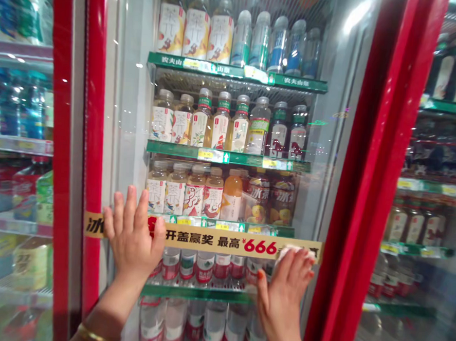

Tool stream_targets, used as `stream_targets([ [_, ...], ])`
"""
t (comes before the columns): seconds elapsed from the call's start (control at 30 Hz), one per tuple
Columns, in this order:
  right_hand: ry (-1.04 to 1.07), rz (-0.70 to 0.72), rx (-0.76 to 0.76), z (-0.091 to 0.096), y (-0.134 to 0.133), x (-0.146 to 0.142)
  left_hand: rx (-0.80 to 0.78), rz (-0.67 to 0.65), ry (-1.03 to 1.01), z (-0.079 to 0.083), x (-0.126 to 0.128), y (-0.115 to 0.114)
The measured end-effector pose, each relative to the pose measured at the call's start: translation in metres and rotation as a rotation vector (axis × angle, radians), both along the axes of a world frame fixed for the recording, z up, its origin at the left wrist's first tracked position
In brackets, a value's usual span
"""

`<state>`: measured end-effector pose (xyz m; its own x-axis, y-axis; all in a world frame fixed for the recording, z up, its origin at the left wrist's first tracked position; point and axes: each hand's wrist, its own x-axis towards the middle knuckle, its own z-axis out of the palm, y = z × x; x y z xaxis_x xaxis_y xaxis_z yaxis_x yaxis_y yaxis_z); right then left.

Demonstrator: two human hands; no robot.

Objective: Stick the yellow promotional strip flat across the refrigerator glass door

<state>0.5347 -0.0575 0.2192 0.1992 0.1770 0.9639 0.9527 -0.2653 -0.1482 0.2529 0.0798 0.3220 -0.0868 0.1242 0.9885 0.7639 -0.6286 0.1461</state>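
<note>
My left hand [131, 239] lies flat with spread fingers on the glass door of a red-framed drinks fridge [95, 106], over the left part of a yellow promotional strip [223, 240]. The strip runs across the glass and carries red "666" lettering. My right hand [284, 292] presses a white cloth or tissue [298, 254] against the strip's right end. A gold bangle [92, 335] circles my left wrist.
Behind the glass, green-edged shelves [229, 157] hold several rows of bottled teas, juices and water. Neighbouring fridge doors with more bottles stand on both sides, and red door frames rise to the left and right.
</note>
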Motion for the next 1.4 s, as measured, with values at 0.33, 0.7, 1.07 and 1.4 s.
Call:
stream_targets([
  [0.33,-0.394,0.111,-0.136,-0.029,0.009,-0.044,0.017,-0.01,-0.005,-0.001,0.0,0.002],
  [0.7,-0.236,0.071,-0.12,-0.001,0.016,-0.058,0.031,-0.008,-0.011,0.0,0.0,0.002],
  [1.07,0.072,0.081,-0.009,0.03,0.017,-0.05,0.016,-0.028,-0.015,0.0,0.002,0.0],
  [1.4,0.223,0.017,0.071,0.017,0.009,-0.024,-0.013,-0.002,0.013,0.0,0.0,-0.002],
])
